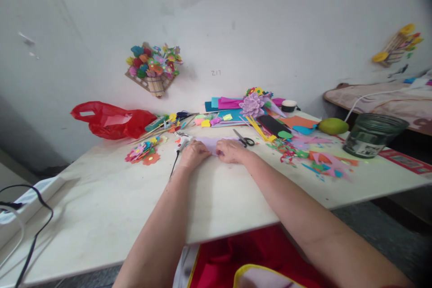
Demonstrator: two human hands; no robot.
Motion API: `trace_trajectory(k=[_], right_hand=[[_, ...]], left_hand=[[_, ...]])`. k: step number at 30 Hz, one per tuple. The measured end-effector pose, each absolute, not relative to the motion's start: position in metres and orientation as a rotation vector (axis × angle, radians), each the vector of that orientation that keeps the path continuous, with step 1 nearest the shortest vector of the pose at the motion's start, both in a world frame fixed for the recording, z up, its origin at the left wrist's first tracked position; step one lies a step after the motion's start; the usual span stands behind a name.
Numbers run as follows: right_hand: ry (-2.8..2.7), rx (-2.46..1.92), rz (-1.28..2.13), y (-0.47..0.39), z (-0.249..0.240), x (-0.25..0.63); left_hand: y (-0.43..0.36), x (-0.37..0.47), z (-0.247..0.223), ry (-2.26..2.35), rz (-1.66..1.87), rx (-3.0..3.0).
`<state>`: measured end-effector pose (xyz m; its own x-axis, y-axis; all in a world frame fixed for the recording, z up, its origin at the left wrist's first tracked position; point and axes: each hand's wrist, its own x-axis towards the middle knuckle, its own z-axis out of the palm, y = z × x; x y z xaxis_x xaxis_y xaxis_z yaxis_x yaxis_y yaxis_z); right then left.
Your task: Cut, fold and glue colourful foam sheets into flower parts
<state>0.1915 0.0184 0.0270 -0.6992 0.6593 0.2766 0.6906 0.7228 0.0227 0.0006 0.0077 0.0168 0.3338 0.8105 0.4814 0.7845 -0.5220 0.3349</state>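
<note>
A pale purple sheet [212,143] lies on the white table, its near edge between my two hands. My left hand [195,154] pinches the sheet's left part, fingers bent. On the right part, my right hand [230,150] has its fingers closed on the same sheet. A white glue gun [182,143] with a black cord rests just left of my left hand. Black-handled scissors [247,140] lie open beyond my right hand, blades pointing away to the left.
Paper flowers [144,150] and a red plastic bag [113,121] are at the left. A purple flower [252,104], a black phone [272,125], coloured scraps [324,162], a green fruit [333,126] and a glass jar [369,137] are at the right. A power strip [33,198] sits front left.
</note>
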Motion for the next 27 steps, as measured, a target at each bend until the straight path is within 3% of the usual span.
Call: trace_trajectory(k=[16,27], right_hand=[[-2.253,-1.123,-0.422,0.021,0.037,0.195],[-2.663,-1.158,-0.151,0.028,0.028,0.199]], left_hand=[[-0.015,0.01,0.048,1.795,1.627,2.8],[0.001,-0.001,0.028,1.522,0.694,2.818]])
